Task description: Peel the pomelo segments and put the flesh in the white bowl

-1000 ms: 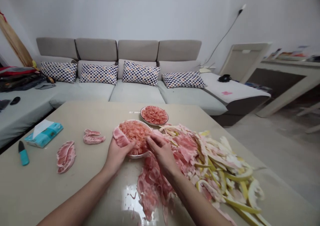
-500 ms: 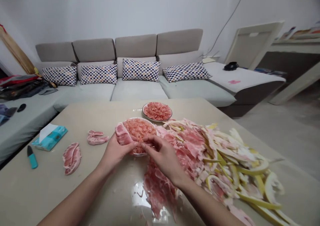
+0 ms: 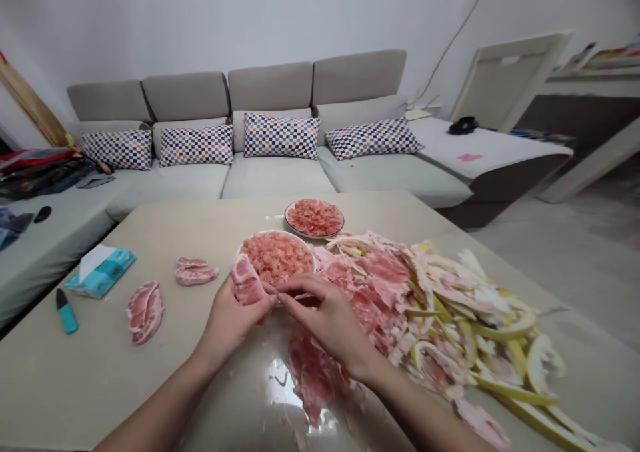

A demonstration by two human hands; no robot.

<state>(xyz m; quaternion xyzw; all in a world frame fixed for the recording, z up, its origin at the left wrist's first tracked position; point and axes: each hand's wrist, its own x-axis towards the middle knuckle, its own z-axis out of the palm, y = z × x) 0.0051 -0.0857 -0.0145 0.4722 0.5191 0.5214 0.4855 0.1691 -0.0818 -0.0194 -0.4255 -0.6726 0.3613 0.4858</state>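
Note:
In my left hand (image 3: 235, 315) is a pink pomelo segment (image 3: 246, 280) with part of its membrane on, gripped between thumb and fingers. My right hand (image 3: 320, 309) meets it at the segment's lower end, thumb and forefinger pinched together there; whatever small bit lies between them is hidden. Just beyond both hands stands a white bowl (image 3: 314, 265) heaped with peeled pomelo flesh (image 3: 277, 255). Behind the bowl sits a dark-rimmed plate (image 3: 287, 225) of more peeled flesh. Unpeeled segments (image 3: 145, 311) and two smaller pieces (image 3: 196, 275) lie to the left on the table.
A large pile of pink membranes (image 3: 370, 279) and yellow-green rinds (image 3: 470, 345) spreads over the table's right side. At the left are a blue tissue pack (image 3: 103, 275) and a small knife (image 3: 67, 311) with a turquoise handle. A sofa (image 3: 277, 175) stands behind the table.
My right hand has moved from over the bowl back to the segment in my left hand, and its fingertips now meet my left thumb. The view has turned slightly.

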